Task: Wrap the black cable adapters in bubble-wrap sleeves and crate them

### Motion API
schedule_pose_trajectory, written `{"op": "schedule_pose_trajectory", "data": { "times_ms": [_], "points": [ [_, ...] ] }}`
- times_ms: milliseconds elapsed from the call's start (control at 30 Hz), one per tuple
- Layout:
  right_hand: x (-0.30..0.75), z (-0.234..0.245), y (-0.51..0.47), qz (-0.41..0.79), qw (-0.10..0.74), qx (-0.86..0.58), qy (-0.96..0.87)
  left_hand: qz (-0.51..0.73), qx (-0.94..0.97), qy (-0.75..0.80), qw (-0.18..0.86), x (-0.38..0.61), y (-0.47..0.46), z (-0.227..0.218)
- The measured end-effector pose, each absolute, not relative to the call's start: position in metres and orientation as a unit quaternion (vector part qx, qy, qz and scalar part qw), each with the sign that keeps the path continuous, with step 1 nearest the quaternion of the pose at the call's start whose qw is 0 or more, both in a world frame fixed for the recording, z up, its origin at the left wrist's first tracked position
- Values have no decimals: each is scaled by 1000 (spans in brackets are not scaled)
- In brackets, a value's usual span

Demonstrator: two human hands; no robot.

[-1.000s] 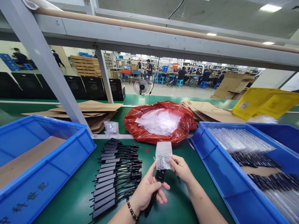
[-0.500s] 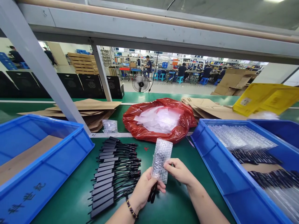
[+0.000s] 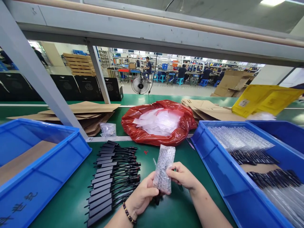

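Observation:
A clear bubble-wrap pouch (image 3: 163, 167) stands upright between my two hands over the green mat. My left hand (image 3: 142, 196), with a bead bracelet at the wrist, pinches its lower edge, and a black cable end pokes out below the pouch. My right hand (image 3: 182, 175) grips the pouch's right side with closed fingers. Just left of my hands lies a row of several black flat modules with cables (image 3: 111, 177).
A blue bin (image 3: 213, 171) at the right holds several bubble-wrapped pieces. A blue bin (image 3: 59, 171) with cardboard inside stands at the left. A red bag (image 3: 133, 126) of clear pouches lies behind, with flat cardboard (image 3: 90, 110) and a yellow bin (image 3: 263, 101). A grey frame post (image 3: 35, 69) slants up at left.
The black module that showed below the pouch has slid inside it. Both hands stay on the pouch and have lowered slightly; the view shifted a little left.

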State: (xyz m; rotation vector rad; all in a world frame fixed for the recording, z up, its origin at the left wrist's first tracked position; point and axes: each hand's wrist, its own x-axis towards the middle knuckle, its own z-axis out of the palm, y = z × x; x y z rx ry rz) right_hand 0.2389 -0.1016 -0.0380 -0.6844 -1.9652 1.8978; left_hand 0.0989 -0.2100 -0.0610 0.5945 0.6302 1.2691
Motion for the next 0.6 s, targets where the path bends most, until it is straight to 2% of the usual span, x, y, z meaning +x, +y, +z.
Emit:
{"op": "schedule_pose_trajectory", "data": {
  "times_ms": [133,333,600],
  "points": [
    [233,-37,-107,633,164,-179,-735,608,230,329,685,101,-209,-61],
    [226,-44,-108,619,281,-259,-686,560,243,376,697,110,-210,-68],
    [217,-56,-108,631,300,-261,-666,557,213,421,684,110,-209,-74]
  ]
}}
